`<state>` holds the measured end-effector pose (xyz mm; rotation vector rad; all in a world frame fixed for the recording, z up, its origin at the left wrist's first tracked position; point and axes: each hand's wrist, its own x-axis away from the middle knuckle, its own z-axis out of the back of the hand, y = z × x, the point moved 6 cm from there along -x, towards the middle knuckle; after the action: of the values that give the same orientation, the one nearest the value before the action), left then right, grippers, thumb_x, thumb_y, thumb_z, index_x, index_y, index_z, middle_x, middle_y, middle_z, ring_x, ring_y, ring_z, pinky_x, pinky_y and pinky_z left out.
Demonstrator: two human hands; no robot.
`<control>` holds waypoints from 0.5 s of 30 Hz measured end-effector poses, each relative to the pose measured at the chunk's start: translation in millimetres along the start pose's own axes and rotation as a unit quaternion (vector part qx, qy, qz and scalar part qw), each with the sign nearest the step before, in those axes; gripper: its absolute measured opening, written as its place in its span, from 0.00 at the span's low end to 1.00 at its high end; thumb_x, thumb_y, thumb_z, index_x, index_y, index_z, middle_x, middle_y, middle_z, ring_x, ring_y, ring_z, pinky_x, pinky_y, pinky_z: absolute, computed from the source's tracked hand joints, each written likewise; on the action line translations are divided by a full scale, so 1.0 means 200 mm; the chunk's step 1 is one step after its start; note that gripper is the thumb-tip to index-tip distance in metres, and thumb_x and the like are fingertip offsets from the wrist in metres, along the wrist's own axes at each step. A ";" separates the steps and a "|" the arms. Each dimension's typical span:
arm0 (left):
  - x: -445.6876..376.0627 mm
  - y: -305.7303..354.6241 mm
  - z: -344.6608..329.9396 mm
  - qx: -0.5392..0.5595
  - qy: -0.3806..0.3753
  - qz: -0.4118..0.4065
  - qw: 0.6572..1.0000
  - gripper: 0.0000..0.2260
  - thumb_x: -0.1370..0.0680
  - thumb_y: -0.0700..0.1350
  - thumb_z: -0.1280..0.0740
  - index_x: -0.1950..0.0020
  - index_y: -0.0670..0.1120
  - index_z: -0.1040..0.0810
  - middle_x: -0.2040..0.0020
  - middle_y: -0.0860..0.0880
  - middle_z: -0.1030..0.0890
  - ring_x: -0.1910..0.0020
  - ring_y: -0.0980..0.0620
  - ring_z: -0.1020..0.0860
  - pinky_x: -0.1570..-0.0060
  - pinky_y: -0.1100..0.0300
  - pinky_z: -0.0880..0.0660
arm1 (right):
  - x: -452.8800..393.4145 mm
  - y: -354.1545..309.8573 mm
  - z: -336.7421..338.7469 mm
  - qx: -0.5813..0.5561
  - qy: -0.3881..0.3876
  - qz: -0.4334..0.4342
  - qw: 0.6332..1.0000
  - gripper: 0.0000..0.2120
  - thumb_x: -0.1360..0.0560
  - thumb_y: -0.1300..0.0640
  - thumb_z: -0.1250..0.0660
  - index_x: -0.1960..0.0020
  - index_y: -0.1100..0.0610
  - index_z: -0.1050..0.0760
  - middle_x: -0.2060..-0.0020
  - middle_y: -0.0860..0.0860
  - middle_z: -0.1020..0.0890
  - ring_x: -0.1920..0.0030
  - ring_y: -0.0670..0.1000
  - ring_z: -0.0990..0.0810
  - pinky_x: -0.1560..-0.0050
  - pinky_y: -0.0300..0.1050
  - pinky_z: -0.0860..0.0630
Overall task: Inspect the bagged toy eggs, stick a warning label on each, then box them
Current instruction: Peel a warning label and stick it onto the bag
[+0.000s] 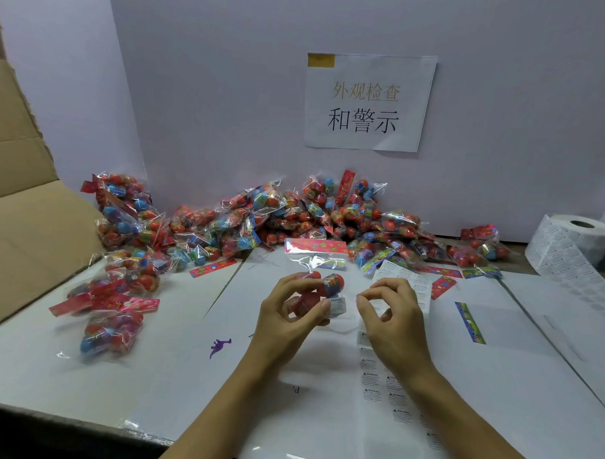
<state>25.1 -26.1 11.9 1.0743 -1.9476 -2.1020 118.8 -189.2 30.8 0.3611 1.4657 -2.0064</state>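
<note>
A: Holding the bag of toy eggs [317, 293] above the white sheet, the left hand [291, 314] has its fingers and thumb curled round the lower eggs, and a warning label [337, 304] already shows on the film by the thumb.

B: And the right hand [391, 308]?

A: It sits just beside the bag, fingers curled toward the thumb. Whether it pinches anything is too small to tell.

B: So how should the worker finish the step well?

A: Likely by pressing the label flat with the thumb, edges first, so the crinkled film leaves no lifted corner. The left hand should keep the bag taut there.

B: Where would the next label come from?

A: The label strip [385, 376] lies under the right wrist, fed from the roll [575, 245] at the far right.

B: And beyond that?

A: The pile of bagged eggs [294, 215] waits against the back wall, and the cardboard box [23, 219] stands open at the left for finished bags.
</note>
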 end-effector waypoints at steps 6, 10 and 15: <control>0.01 0.02 0.00 -0.004 -0.010 -0.002 1.000 0.20 0.29 0.43 0.21 0.39 0.47 0.19 0.42 0.56 0.17 0.44 0.52 0.17 0.45 0.52 0.17 | 0.01 -0.02 -0.05 -0.024 -0.079 -0.008 0.997 0.19 0.31 0.34 0.33 0.63 0.51 0.18 0.54 0.44 0.21 0.44 0.43 0.27 0.56 0.33 0.29; 0.00 0.02 0.01 0.019 -0.005 0.012 1.000 0.20 0.29 0.43 0.21 0.39 0.48 0.19 0.45 0.57 0.16 0.47 0.54 0.16 0.53 0.63 0.18 | 0.03 -0.03 -0.07 -0.031 -0.105 -0.004 0.994 0.12 0.30 0.40 0.28 0.65 0.47 0.20 0.53 0.42 0.21 0.44 0.41 0.27 0.57 0.33 0.28; 0.00 0.01 0.00 0.039 -0.011 0.024 0.999 0.20 0.29 0.41 0.21 0.39 0.47 0.19 0.45 0.57 0.15 0.46 0.53 0.16 0.54 0.60 0.18 | 0.02 -0.03 -0.07 -0.033 -0.114 0.004 0.993 0.08 0.25 0.53 0.25 0.63 0.48 0.19 0.51 0.43 0.21 0.42 0.41 0.28 0.56 0.35 0.27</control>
<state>23.2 -26.5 14.1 1.0122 -2.0607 -2.0369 109.9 -176.4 27.0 0.1060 1.3797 -1.9168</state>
